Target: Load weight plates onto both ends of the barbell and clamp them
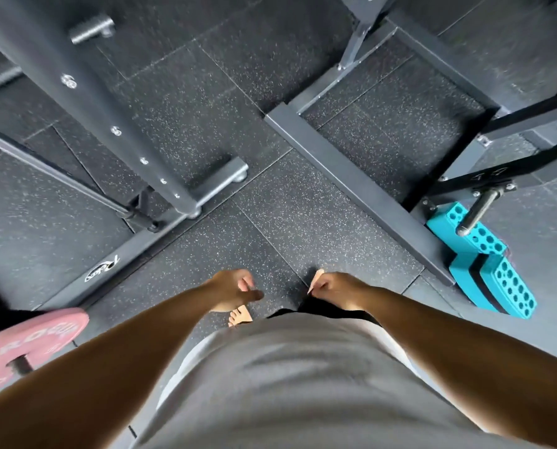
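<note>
Both the left hand [235,288] and right hand [335,288] hang loosely curled, empty; a dropped pink plate [37,332] could crush bare toes [239,315].

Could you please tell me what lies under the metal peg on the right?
Two teal blocks with round holes lie on the floor beneath the metal peg. The peg's end covers part of the farther block; anything beneath the blocks is hidden.
</note>
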